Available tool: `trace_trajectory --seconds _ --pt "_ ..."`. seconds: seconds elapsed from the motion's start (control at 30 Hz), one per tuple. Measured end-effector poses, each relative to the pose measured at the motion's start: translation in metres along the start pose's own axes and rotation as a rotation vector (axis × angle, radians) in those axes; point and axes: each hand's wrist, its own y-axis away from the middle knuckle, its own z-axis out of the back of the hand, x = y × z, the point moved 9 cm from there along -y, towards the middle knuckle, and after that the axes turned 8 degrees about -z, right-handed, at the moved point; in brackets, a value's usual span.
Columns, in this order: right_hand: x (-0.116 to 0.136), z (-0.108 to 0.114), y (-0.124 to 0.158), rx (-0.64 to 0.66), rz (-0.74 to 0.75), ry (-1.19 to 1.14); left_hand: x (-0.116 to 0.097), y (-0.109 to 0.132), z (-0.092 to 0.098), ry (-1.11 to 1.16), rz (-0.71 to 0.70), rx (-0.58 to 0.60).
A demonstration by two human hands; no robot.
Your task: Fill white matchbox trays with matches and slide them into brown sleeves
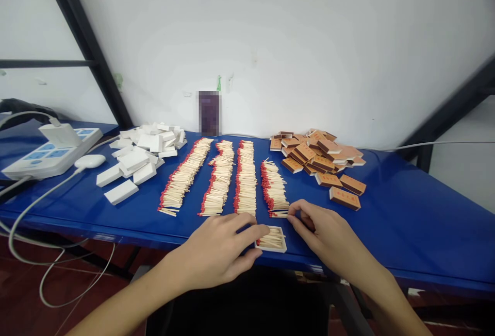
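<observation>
A small white matchbox tray (285,247), with red-tipped matches (273,238) lying in it, rests near the table's front edge. My left hand (222,248) grips its left end, the thumb low and the index finger across the top. To the right, my right hand (323,225) pinches with thumb and index finger at the pale end of a match (279,215), the nearest one in the shortest row of matches (275,189). Three longer match rows, including the far-left row (187,173), lie alongside, red heads to the left.
White box trays (143,150) are heaped at left, and brown matchbox sleeves (315,153) at right. A power strip (54,153) with white cables occupies the blue table's (417,212) left end. A pixelated dark rectangular object (209,114) stands against the wall.
</observation>
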Motion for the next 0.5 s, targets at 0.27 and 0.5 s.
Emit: trace_trajectory --seconds 0.27,0.5 --pt "0.0016 0.0022 0.0015 -0.019 -0.003 0.017 -0.0033 -0.001 -0.0044 -0.053 -0.009 0.055" --pt "-0.0009 0.0078 0.0012 -0.079 0.047 -0.03 -0.0016 0.0019 -0.003 -0.024 0.002 0.004"
